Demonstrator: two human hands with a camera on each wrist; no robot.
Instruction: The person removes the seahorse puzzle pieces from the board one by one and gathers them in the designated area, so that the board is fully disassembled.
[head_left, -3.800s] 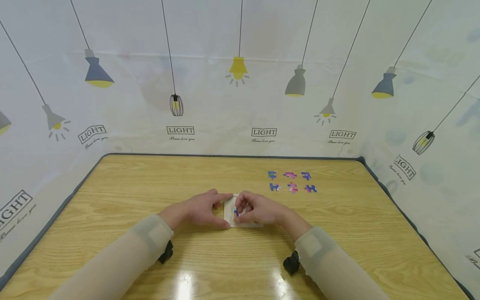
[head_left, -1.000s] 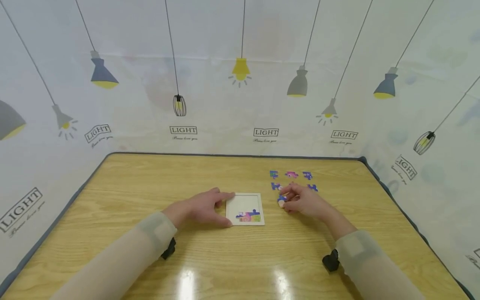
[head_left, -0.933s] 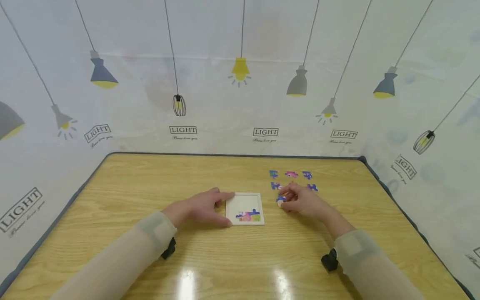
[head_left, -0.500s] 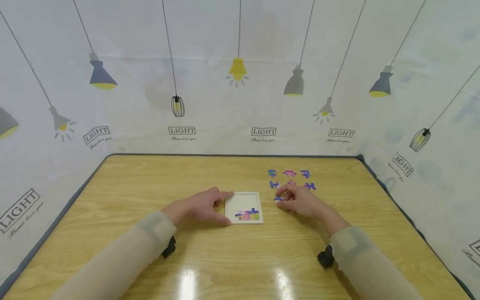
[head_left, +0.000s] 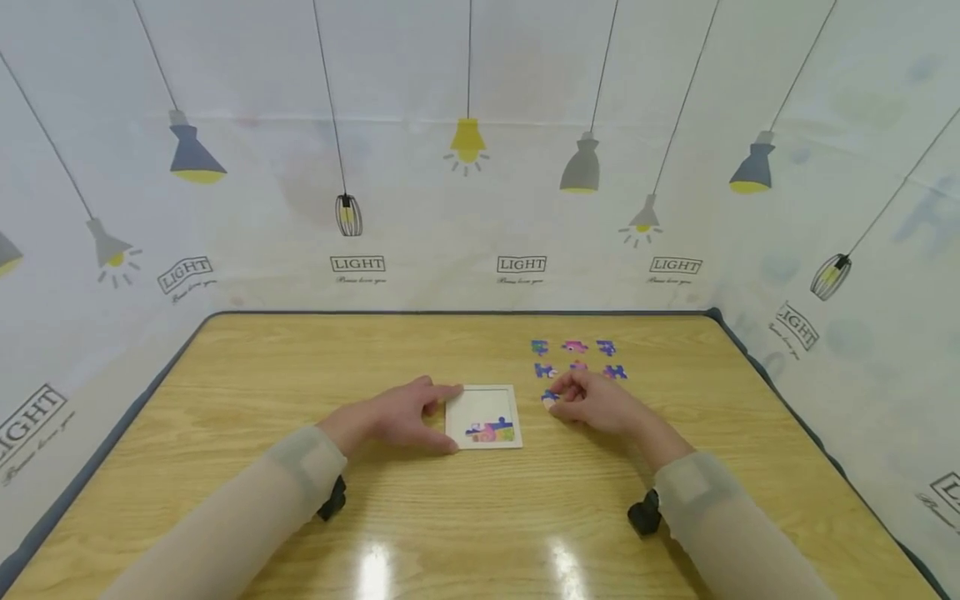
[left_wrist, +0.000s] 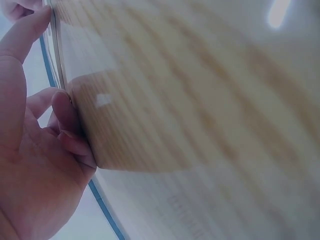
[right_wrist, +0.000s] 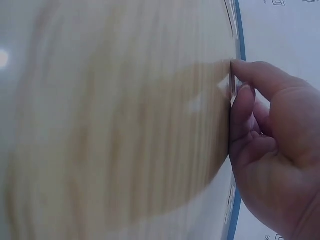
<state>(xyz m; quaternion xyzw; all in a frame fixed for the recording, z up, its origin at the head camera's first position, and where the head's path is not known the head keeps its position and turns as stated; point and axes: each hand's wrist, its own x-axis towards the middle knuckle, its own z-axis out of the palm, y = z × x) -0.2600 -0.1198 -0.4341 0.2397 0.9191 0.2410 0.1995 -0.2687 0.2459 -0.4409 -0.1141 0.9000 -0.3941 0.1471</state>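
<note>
In the head view, my left hand (head_left: 405, 417) rests at the left side of a square white puzzle tray (head_left: 517, 408). Its index fingertip touches the upper left corner and its thumb the lower one, both digits fairly straight. Joined puzzle pieces (head_left: 495, 432) in blue, pink and green lie low inside the tray. Just right of the tray, my right hand (head_left: 600, 402) pinches a blue and pale jigsaw piece (head_left: 550, 400) between thumb and fingers. The right wrist view shows that piece (right_wrist: 232, 77) almost edge-on, close over the tabletop.
Several loose jigsaw pieces lie in two rows behind my right hand, among them a pink one (head_left: 574, 346) and a blue one (head_left: 615, 372). A wooden table (head_left: 450, 517) carries everything. Its dark rear edge meets a wall covering (head_left: 420, 167) printed with lamps.
Earlier the right hand was over the tray with a piece; it then moved right, off it. During the last second it has edged slightly back toward the tray. The left hand stays put.
</note>
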